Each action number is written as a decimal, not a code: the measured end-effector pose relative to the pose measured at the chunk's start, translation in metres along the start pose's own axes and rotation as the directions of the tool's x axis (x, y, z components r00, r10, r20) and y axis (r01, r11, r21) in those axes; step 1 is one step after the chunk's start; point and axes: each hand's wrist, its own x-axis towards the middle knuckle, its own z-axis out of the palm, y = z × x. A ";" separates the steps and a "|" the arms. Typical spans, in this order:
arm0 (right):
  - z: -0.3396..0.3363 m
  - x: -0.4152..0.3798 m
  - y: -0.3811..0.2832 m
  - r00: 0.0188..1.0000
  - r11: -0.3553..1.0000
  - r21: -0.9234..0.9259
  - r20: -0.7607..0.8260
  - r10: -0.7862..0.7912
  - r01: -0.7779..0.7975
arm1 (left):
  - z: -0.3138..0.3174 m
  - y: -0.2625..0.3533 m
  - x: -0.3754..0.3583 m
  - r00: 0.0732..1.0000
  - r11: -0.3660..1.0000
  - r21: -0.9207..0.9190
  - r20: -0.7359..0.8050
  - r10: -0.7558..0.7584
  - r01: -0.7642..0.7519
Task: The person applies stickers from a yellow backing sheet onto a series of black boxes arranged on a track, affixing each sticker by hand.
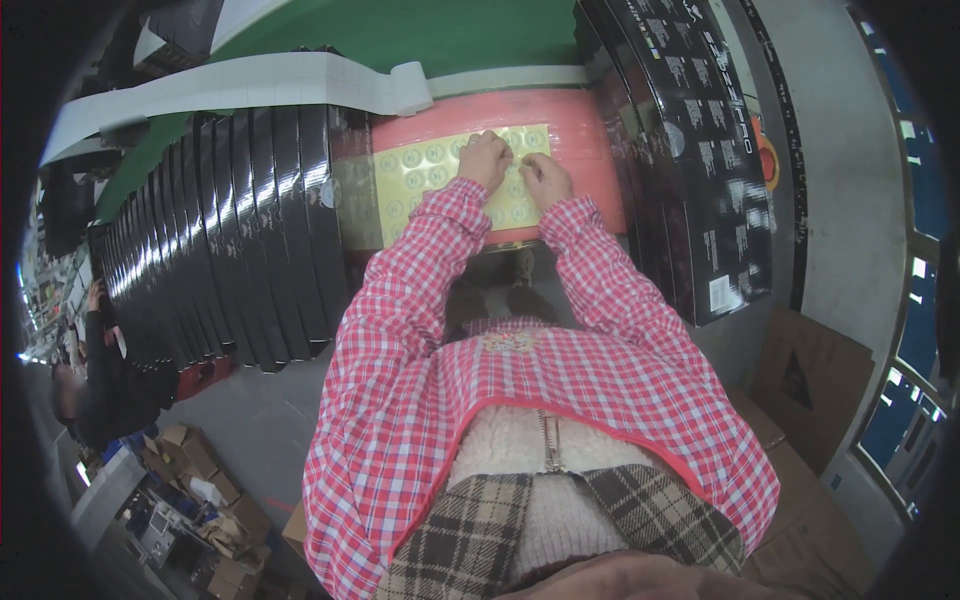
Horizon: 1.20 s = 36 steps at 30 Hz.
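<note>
A yellow sheet of round clear stickers (410,180) lies on a pink-red surface (590,150) between stacks of black boxes. My left hand (484,160) is over the upper middle of the sheet, its fingers curled together and touching it. Just to the right, my right hand (547,181) has thumb and fingers pinched at the sheet's right part. Whatever lies between the fingertips of either hand is too small to make out. Some stickers are covered by my hands.
A long row of glossy black boxes (225,240) stands on the left, with a strip of white labels (270,80) above it. More black printed boxes (700,150) stand on the right. Cardboard boxes (810,390) are at lower right. Another person (110,370) is at far left.
</note>
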 end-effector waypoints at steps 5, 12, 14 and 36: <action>0.001 -0.001 0.002 0.996 0.994 0.093 -0.076 -0.051 0.058 | 0.004 -0.003 -0.006 0.993 0.997 -0.053 -0.102 0.051 -0.056; -0.022 -0.024 -0.010 0.946 0.809 0.520 -0.006 0.324 -0.274 | -0.065 0.028 -0.074 0.934 0.911 -0.410 -0.341 -0.104 -0.048; -0.022 -0.024 0.016 0.929 0.747 0.610 -0.048 0.367 -0.263 | -0.083 0.026 -0.096 0.806 0.944 -0.282 -0.591 -0.030 -0.172; -0.045 -0.049 -0.145 0.979 0.809 0.560 0.182 0.093 -0.181 | -0.133 -0.007 -0.195 0.749 0.623 0.416 -0.360 -0.556 0.662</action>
